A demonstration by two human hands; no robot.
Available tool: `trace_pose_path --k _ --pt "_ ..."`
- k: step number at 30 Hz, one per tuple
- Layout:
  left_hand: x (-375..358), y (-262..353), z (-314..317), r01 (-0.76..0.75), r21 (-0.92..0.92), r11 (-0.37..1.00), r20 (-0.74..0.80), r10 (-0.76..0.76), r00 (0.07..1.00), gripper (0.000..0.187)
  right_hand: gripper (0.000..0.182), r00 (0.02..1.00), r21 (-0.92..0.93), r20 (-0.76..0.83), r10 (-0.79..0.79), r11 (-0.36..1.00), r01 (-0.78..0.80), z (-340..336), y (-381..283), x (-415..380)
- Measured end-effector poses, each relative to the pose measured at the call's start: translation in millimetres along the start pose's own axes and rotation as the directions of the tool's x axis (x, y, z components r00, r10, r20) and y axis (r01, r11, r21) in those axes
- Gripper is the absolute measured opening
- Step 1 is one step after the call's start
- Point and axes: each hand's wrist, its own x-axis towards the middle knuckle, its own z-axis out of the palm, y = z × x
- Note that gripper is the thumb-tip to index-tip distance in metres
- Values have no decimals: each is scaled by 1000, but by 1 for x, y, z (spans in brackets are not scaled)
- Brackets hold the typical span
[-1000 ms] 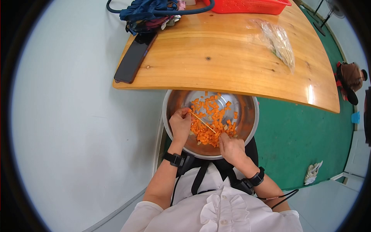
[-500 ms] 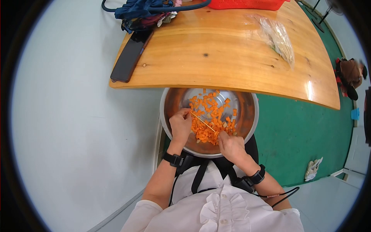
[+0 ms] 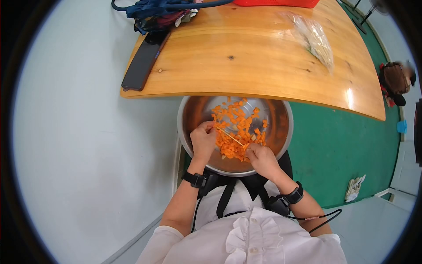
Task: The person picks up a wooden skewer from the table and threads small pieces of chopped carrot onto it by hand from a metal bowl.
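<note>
A steel bowl point(image 3: 281, 127) rests on my lap, partly under the wooden table's edge. It holds several orange carrot cubes point(image 3: 237, 123). My left hand point(image 3: 203, 141) pinches one end of a thin wooden skewer point(image 3: 229, 136) inside the bowl. The skewer slants down to the right toward my right hand point(image 3: 260, 159), whose fingers are closed on a carrot cube at the skewer's tip among the pile.
The wooden table point(image 3: 263, 66) spreads ahead. On it lie a black phone point(image 3: 141, 66), a bundle of dark cloth and cable point(image 3: 158, 11), a clear plastic bag of skewers point(image 3: 315, 42) and a red basket point(image 3: 277, 2). Green floor lies to the right, white floor to the left.
The view has shifted so bowl and table sit a little higher in frame. My right hand has moved slightly up and left toward the skewer's tip. My left hand keeps its hold.
</note>
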Motion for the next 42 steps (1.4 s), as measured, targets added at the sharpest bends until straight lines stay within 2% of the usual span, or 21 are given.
trace_pose_path --k 1,4,7,10,13,16,19,22,25,29,32,35,39,42 --pt "0 -4 0 -24 27 999 2 24 1000 16 14 1000 113 15 16 993 -18 -2 2 2" --pt "0 -6 0 4 -51 999 26 -3 1000 16 16 977 297 171 129 938 -176 -11 -3 5" --pt "-2 5 -3 92 -118 989 46 -87 995 16 13 999 8 -34 -20 1000 21 -4 -3 1" --pt "-4 11 -2 27 -51 998 6 -26 1000 16 11 992 -312 -67 -105 947 79 3 -7 -5" --pt "-3 5 -2 -15 -11 1000 39 15 999 17 9 973 -300 -137 -184 944 137 8 0 -4" --pt "-2 5 -3 -60 8 998 50 59 997 17 9 991 -255 -77 -110 963 87 5 0 -3" --pt "-2 2 -3 -108 42 993 56 106 993 16 9 990 -183 -96 -104 979 85 2 -1 -1" --pt "-4 8 -5 -50 -17 999 106 51 993 17 10 995 -181 -76 -67 982 53 -1 -4 0" --pt "-22 19 6 -132 51 990 163 122 979 19 10 991 -220 -107 -84 974 59 -1 -7 1" --pt "-23 12 9 -61 -69 996 203 74 976 20 9 985 -252 -128 -113 965 78 0 -4 3" --pt "-31 34 4 -87 69 994 263 66 962 20 8 984 -269 -126 -127 959 90 2 -4 4" --pt "-40 26 13 -136 53 989 339 110 934 21 7 990 -293 -105 -97 954 62 1 -5 3" --pt "-42 28 12 -59 7 998 385 52 922 21 7 990 -304 -100 -97 951 62 2 -3 3" --pt "-47 36 15 -78 62 995 443 43 895 21 7 988 -322 -109 -112 944 72 3 -2 2"
